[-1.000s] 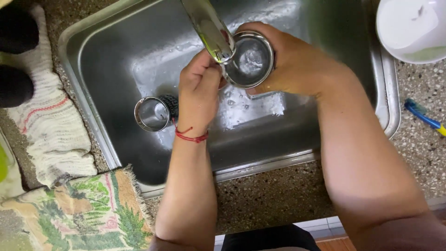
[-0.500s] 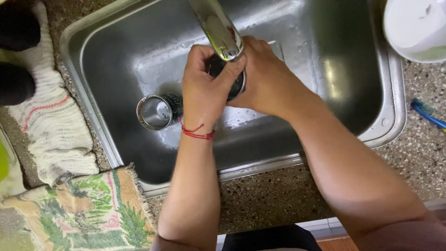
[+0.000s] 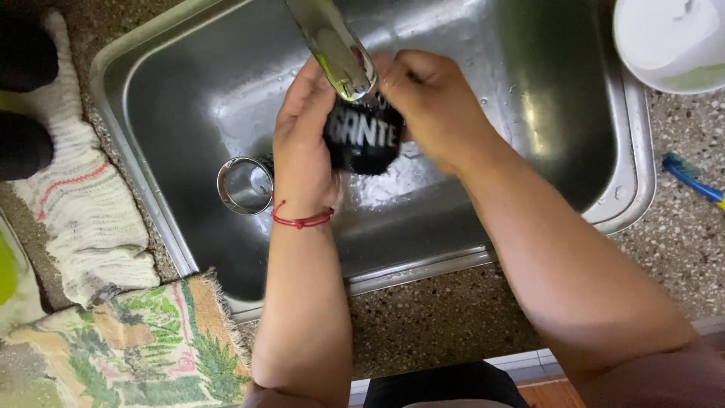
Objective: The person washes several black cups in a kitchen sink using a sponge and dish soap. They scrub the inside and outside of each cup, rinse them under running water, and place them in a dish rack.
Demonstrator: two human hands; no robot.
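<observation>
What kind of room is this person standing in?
Most likely a home kitchen. A stainless steel sink is set into a speckled stone counter, a metal tap hangs over it, and cloth towels lie beside it. Both hands, left hand and right hand, hold a black cup under the tap.

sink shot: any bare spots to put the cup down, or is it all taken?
Bare basin floor lies right of the right hand, toward the sink wall below the white container. Speckled counter is free between the sink rim and the blue tool. Crowded: under the faucet, where both hands hold the black cup, and by the steel cup beside the left hand. Towels cover the left counter.
</observation>
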